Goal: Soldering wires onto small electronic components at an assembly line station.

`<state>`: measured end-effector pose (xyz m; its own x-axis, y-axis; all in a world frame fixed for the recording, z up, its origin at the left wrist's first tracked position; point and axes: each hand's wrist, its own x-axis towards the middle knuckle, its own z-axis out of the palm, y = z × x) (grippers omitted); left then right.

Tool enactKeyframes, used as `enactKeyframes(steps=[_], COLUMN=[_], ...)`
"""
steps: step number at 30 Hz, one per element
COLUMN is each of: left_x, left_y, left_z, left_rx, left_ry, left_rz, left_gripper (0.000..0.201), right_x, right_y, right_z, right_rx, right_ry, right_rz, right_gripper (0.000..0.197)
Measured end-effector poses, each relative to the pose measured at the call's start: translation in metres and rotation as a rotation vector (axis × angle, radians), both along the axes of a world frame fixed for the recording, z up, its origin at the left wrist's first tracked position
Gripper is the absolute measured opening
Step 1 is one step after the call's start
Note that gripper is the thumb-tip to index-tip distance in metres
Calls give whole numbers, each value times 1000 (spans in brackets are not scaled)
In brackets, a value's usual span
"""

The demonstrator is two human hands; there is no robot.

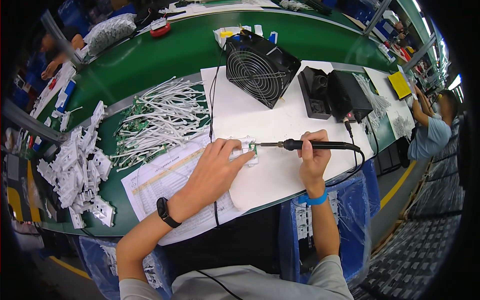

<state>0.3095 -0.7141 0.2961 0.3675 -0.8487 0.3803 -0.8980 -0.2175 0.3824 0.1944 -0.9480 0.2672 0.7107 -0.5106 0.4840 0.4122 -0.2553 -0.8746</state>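
Observation:
My right hand grips a black soldering iron like a pen, its metal tip pointing left. That tip meets or nearly meets a small green circuit board set in a white plastic housing. From the left, my left hand holds the housing down on a white sheet, thumb and fingertips on it; the palm side is hidden. Below my left hand lies a printed paper. Any solder joint is too small to make out.
A black fan stands behind the work spot. Right of it are an iron stand and a black soldering station. White cables with green boards and white housings pile up left. Blue lined bins flank me; co-workers sit farther off.

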Motion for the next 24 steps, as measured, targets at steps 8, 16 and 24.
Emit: enactKeyframes(steps=[8, 16, 24], left_x=[0, 0, -1], left_y=[0, 0, -4], left_z=[1, 2, 3], left_rx=[13, 32, 68], left_ry=[2, 13, 32], left_rz=[-8, -10, 41], left_gripper=[39, 40, 46], right_x=[1, -2, -7], right_y=[1, 0, -2], right_z=[3, 3, 1], right_rx=[-42, -76, 9], right_ry=[33, -14, -77], right_rz=[12, -35, -91], right_gripper=[11, 12, 14])
